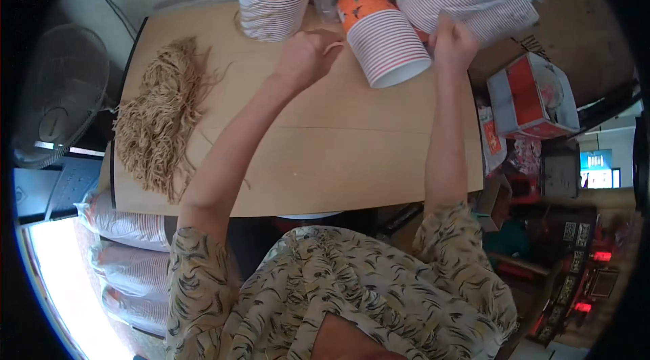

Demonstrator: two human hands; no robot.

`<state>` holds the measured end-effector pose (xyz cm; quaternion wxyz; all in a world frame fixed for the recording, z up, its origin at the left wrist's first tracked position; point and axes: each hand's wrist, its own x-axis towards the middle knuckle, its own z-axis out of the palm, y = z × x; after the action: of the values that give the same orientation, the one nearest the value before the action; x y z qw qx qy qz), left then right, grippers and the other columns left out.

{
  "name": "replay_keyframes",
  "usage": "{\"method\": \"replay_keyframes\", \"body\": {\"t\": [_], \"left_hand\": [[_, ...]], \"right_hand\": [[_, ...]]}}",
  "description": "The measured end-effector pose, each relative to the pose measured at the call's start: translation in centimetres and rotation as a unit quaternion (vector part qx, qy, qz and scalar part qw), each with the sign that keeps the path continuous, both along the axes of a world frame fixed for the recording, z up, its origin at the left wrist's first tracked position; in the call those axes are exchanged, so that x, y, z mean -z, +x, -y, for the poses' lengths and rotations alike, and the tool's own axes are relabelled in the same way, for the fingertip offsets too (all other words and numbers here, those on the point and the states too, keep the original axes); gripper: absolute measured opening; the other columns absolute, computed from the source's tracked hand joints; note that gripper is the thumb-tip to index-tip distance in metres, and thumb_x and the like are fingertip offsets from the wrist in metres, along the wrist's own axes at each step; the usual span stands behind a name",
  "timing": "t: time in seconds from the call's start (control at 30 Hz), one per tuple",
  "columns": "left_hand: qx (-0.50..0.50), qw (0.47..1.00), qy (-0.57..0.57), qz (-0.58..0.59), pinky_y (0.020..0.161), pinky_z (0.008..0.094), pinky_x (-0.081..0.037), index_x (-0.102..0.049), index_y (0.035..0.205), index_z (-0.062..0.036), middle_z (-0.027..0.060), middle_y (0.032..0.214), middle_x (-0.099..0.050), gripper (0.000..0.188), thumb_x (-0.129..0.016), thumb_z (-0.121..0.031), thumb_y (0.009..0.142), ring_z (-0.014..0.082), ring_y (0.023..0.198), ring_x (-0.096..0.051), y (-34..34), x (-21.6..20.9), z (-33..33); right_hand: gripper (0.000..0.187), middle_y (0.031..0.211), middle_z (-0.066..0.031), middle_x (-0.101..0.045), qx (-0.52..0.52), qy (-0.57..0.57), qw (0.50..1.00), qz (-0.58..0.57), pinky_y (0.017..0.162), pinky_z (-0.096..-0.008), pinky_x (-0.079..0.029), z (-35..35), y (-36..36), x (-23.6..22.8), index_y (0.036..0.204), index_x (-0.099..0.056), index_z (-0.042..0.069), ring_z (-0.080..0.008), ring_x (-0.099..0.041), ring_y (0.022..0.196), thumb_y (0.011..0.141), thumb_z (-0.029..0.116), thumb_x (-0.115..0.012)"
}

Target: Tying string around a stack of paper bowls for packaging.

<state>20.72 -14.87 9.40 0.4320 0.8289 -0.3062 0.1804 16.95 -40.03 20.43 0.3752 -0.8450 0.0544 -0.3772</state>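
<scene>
On my surface [325, 170], tan strings [159, 113] line the left edge. Toward the far edge, the cup stack [389, 42] lies between my curled left hand [308, 55] and narrowed right hand [455, 49]; their grip, I can't tell. Gentle pressure should spare the rims.

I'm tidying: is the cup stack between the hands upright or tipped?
Tipped: the cup stack slants, its open mouth in plain view.
</scene>
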Motion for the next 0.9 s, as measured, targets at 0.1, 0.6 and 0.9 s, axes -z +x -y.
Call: {"method": "replay_keyframes", "body": {"t": [0.1, 0.6, 0.9], "left_hand": [[0.041, 0.998, 0.003, 0.043, 0.083, 0.0417, -0.057, -0.071, 0.115, -0.0136, 0.0089, 0.116, -0.071, 0.027, -0.069, -0.017, 0.088, 0.0322, 0.097, -0.07, -1.1, -0.4, 6.6], [-0.011, 0.978, 0.208, -0.028, 0.076, 0.047, -0.057, -0.067, 0.106, -0.0098, 0.0099, 0.111, -0.067, 0.039, -0.072, -0.041, 0.084, 0.0338, 0.095, -0.07, -3.5, -1.2, 14.1], [-0.116, 0.986, 0.116, 0.005, 0.082, 0.048, -0.057, -0.068, 0.114, -0.013, 0.0086, 0.12, -0.067, 0.031, -0.067, -0.028, 0.087, 0.0323, 0.103, -0.069, -2.3, 2.9, 14.3]], "right_hand": [[0.036, 0.064, -0.0041, -0.066, -0.026, 0.084, 0.979, -0.186, 0.057, -0.0311, -0.048, 6.7, -3.5, 8.6, 0.073, -0.069, -0.001, -0.0133, -0.06, 0.057, 0.094, 0.027, -0.067], [0.023, 0.106, -0.0101, -0.066, -0.196, 0.48, 0.854, -0.043, 0.08, -0.0368, -0.058, 3.6, -3.5, 15.2, 0.114, -0.062, -0.005, -0.0205, -0.066, 0.092, 0.1, 0.014, -0.06], [0.021, 0.099, -0.0101, -0.069, -0.052, 0.339, 0.932, -0.121, 0.074, -0.033, -0.055, 3.8, -7.4, 13.1, 0.106, -0.065, -0.006, -0.0181, -0.066, 0.084, 0.1, 0.012, -0.058]]}}
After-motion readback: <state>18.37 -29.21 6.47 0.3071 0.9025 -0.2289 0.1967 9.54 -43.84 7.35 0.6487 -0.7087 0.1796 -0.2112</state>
